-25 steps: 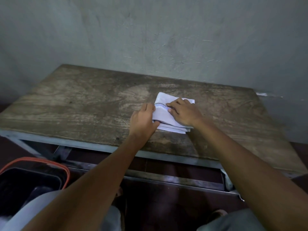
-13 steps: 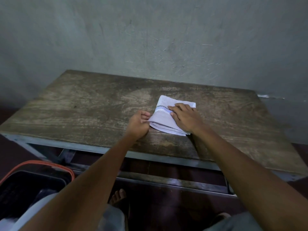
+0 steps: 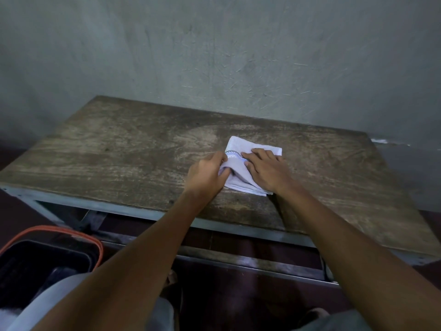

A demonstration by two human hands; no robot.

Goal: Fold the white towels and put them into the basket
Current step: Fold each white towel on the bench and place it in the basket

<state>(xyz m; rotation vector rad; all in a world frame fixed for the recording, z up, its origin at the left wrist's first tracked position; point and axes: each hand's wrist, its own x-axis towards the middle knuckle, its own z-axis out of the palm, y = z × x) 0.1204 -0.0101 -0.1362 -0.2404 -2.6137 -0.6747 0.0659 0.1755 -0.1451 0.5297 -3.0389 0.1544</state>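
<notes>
One head-worn wide-angle view looks forward and down from close above the worn brown wooden table [image 3: 119,151], facing the scratched grey wall [image 3: 214,56]

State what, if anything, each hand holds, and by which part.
The left hand grips the folded white towel by its left edge, fingers curled round it. The right hand lies on the towel's top, pressing, not gripping.

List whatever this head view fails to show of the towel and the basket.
1. Folded white towel: head view, its middle lies under the left hand and right hand; layer count unreadable.
2. Black basket with an orange rim: head view, cut by the left edge, covered by the left forearm; contents too dark.
</notes>
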